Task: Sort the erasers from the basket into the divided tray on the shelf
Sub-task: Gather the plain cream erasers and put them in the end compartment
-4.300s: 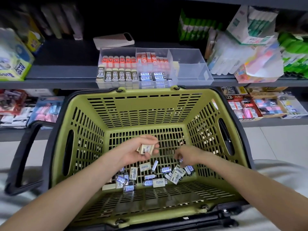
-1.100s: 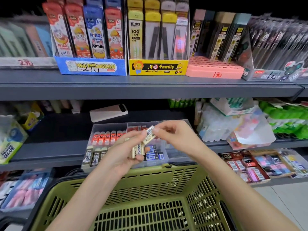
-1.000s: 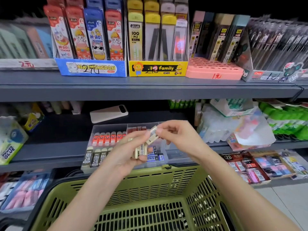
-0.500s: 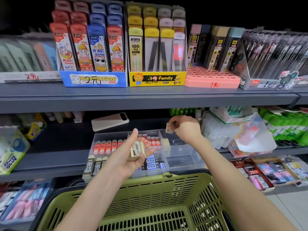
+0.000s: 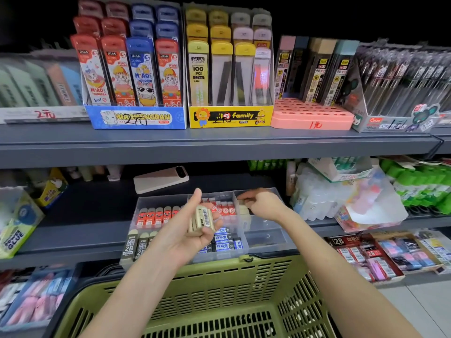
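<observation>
Left grip (image 5: 188, 230) curls round a small stack of cream erasers (image 5: 203, 219) before the middle of the divided tray (image 5: 268, 236); right grip (image 5: 264, 203) reaches into its 2 o'clock compartment, pinching or not I cannot tell. Light, rubbery, slick-sleeved, I judge: pinch each across its long sides

The divided tray (image 5: 266, 240) sits on the shelf (image 5: 73, 235), just behind the basket (image 5: 219, 276); a power bank (image 5: 161, 179) lies behind it. The left grip (image 5: 190, 230) holds erasers (image 5: 203, 219) before the tray's middle compartments.
</observation>
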`<state>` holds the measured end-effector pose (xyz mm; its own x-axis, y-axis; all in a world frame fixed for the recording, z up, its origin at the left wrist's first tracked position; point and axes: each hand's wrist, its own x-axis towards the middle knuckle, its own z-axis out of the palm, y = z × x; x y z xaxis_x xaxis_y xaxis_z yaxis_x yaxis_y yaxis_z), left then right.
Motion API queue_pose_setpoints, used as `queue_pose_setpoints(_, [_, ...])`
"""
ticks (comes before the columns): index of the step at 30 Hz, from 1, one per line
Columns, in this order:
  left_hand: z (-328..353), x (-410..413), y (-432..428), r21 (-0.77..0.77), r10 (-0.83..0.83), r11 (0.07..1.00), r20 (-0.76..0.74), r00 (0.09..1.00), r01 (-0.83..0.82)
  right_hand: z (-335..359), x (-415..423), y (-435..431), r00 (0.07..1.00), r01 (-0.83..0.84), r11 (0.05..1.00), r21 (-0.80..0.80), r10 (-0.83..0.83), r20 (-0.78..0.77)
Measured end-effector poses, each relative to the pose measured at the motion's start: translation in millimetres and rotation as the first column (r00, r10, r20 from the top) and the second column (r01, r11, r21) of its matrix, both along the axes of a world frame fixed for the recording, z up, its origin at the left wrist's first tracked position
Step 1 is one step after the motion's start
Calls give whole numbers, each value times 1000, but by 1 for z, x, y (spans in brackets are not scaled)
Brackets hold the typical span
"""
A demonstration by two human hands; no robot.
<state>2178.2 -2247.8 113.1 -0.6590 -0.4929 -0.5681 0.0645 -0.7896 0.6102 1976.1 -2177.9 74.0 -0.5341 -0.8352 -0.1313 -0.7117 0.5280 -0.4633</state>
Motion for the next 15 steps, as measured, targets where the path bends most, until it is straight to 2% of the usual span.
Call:
queue_pose_setpoints(2, [-2,-1,-2,43,-9,999,-52,999,12,7,3,5,998,10,1000,8,-9,-68])
queue_pose_setpoints(4, [-3,-1,-2,67,-28,997,-109,994,35,18,13,12,986,49,993,-106,-65,-155])
queue_pose_setpoints(6, [-5,-1,0,64,-52,996,-151,987,62,31,30,20,997,31,947,-319,-54,-61])
queue_pose_setpoints(8, [-6,-2,3,48,-82,995,-185,979,92,43,52,29,995,-59,892,-449,88,46])
queue_pose_setpoints(10, [-5,-4,8,48,-96,993,-225,970,109,49,69,36,977,-209,893,-400,206,-50])
queue_pose_setpoints(12, [-4,-7,11,45,-92,993,-241,966,106,50,77,37,958,-281,908,-310,248,-142])
queue_pose_setpoints(15, [-6,-9,14,-8,-107,994,-208,972,108,51,80,38,973,-229,904,-361,228,-44])
